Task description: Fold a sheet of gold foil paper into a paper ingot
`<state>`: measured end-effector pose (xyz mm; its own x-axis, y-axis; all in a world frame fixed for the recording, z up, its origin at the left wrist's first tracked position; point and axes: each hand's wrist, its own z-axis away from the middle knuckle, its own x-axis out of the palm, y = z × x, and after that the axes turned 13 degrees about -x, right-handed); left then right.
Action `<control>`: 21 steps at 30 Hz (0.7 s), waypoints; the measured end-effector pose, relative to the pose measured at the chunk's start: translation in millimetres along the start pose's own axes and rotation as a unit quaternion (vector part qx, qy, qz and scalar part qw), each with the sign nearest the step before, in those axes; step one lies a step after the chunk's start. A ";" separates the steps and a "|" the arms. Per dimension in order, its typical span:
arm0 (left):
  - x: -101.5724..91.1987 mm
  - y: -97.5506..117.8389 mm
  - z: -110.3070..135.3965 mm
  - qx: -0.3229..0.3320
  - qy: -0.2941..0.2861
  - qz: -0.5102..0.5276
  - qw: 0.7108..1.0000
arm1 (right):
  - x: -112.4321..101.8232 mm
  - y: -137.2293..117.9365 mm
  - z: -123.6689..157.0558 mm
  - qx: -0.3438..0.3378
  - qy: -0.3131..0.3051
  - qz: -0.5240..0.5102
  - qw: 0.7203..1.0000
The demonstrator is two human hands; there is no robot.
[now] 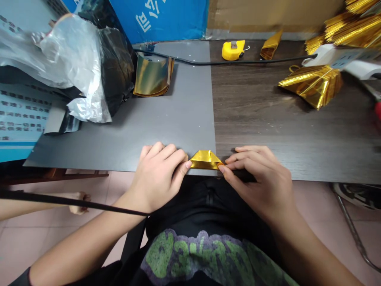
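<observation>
Two hands, left (pixel 156 178), right (pixel 256 180), pinching gold foil (pixel 205 160), long axis crosswise, narrow side away

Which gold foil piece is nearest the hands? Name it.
The small folded triangle between the left hand and right hand; the other pieces lie farther back.

Black shirt (pixel 208 206), mottled green print (pixel 196 258) on its front, dark sleeve (pixel 19 278) left of shirt, left hand (pixel 156 178) and right hand (pixel 258 182) bare

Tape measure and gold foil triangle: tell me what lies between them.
In the head view, a black cable crosses between the tape measure and the gold foil triangle; otherwise only the wood table and grey board show.
</observation>
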<state>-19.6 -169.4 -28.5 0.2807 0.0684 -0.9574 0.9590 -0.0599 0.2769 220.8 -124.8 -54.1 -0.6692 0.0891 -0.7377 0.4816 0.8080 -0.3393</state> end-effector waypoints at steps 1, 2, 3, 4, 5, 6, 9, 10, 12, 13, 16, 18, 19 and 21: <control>0.4 0.7 0.0 0.002 0.001 -0.010 1.000 | -0.2 -0.4 0.0 0.004 -0.001 0.000 1.000; 0.7 1.2 0.0 0.003 0.003 -0.017 1.000 | -0.3 -0.9 -0.1 0.006 -0.001 0.001 1.000; 0.9 1.5 -0.1 0.001 0.005 -0.022 1.000 | -0.3 -1.3 -0.1 0.006 0.000 0.004 1.000; 1.0 1.6 -0.2 -0.002 0.006 -0.024 1.000 | -0.2 -1.7 -0.1 0.006 0.002 0.010 1.000; 0.9 1.6 -0.3 -0.006 0.004 -0.021 1.000 | 0.0 -2.1 0.0 0.006 0.004 0.019 1.000; 0.7 1.6 -0.3 -0.011 0.002 -0.016 1.000 | 0.2 -2.5 0.1 0.008 0.007 0.027 1.000; -0.5 0.9 -0.5 -0.023 -0.005 0.003 1.000 | 0.7 -3.6 0.1 0.017 0.011 0.042 0.999; -0.9 0.6 -0.7 -0.025 -0.006 0.007 1.000 | 0.6 -3.9 -0.2 0.020 0.008 0.042 0.999; -1.9 0.2 -1.4 -0.026 -0.006 0.009 1.000 | 0.1 -4.3 -0.9 0.024 0.000 0.041 0.999; -2.3 0.1 -2.0 -0.026 -0.007 0.008 1.000 | -0.2 -4.5 -1.3 0.026 -0.005 0.041 0.999; -4.0 0.0 -4.9 -0.024 -0.014 -0.005 1.000 | -0.4 -5.2 -2.0 0.038 -0.013 0.044 0.998; -5.1 0.1 -7.5 -0.018 -0.019 -0.018 0.999 | 0.1 -5.6 -1.7 0.050 -0.018 0.047 0.997; -5.6 0.1 -8.8 -0.014 -0.023 -0.024 0.999 | 0.4 -5.8 -1.5 0.055 -0.019 0.048 0.997; -6.5 0.4 -11.1 -0.009 -0.026 -0.033 0.999 | 1.1 -5.7 -1.4 0.062 -0.020 0.047 0.997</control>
<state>-20.6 -158.8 -21.2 0.2148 0.0188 -0.9765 0.9761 -0.0385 0.2140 216.5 -128.5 -52.2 -0.5961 0.1361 -0.7913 0.6088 0.7192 -0.3349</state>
